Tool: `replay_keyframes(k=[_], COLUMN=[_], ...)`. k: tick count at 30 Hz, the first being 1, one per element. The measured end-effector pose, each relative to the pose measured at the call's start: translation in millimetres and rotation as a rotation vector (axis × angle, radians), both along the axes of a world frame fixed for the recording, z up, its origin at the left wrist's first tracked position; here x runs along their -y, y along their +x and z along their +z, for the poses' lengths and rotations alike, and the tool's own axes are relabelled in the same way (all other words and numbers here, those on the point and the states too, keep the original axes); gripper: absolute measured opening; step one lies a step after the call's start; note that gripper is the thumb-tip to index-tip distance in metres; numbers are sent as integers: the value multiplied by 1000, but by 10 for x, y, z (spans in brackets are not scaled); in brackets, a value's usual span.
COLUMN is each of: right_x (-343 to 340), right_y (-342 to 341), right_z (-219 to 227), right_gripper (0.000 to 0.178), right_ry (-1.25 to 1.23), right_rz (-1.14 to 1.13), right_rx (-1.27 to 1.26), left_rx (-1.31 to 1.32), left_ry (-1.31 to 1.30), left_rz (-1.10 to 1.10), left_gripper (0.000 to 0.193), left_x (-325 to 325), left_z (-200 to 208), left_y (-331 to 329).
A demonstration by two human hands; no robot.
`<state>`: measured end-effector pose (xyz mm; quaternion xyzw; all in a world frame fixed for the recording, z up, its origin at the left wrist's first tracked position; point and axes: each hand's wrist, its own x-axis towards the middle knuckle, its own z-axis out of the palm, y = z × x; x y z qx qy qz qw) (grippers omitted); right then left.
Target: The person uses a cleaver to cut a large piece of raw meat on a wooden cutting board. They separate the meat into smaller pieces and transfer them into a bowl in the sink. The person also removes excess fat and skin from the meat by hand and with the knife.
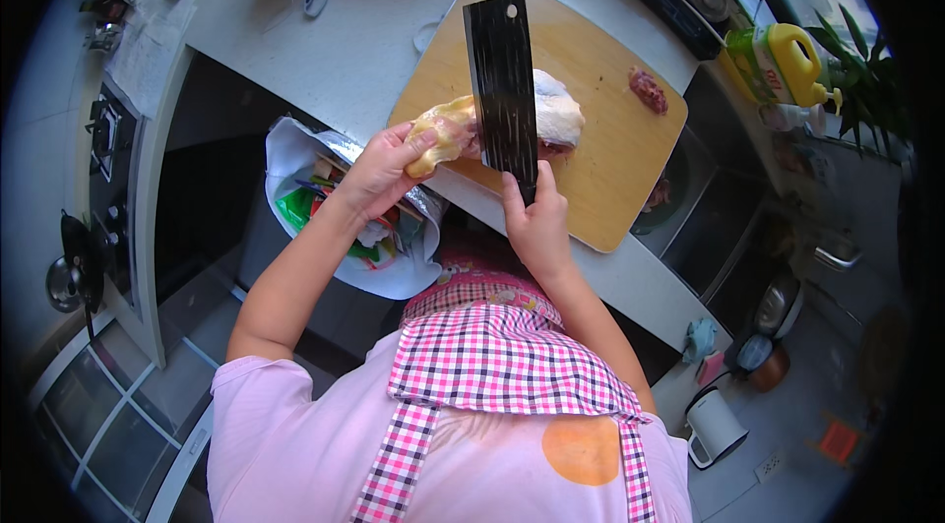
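My right hand [538, 221] is closed around the handle of a black cleaver [502, 80], whose broad blade points away from me over the wooden cutting board [600, 179]. My left hand [387, 167] grips a yellowish flap of poultry skin [441, 132] at the board's near left edge. Right of the blade lies a pale piece of raw poultry [558, 113] with red flesh along its lower side. The blade covers the place between skin and meat, so I cannot tell whether they are joined. A small dark red piece of meat [648, 91] rests at the board's right.
Below the counter edge, on the left, hangs a lined waste bin [285, 169] full of wrappers. A sink [704, 218] lies to the right. A yellow jug [783, 65] stands at the far right, scissors [315, 0] at the far left. A stove [113, 159] is leftmost.
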<state>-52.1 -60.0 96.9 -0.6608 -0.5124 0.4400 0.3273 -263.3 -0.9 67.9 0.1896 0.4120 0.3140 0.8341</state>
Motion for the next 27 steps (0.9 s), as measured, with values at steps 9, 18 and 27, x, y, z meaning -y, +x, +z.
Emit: replay_keyframes(k=[9, 18, 27], right_x=[-25, -54, -51], right_y=[-83, -169, -58], right_z=[183, -62, 183], right_gripper=[16, 13, 13], right_ry=[-20, 191, 31], right_rz=[-25, 30, -63], right_rx=[-166, 146, -75], left_rx=[-89, 81, 20], left_ry=[104, 168, 68], left_rz=[60, 156, 132], left_gripper=[35, 33, 33], left_x=[-8, 100, -32], left_z=[104, -52, 115], left_y=[157, 209, 156])
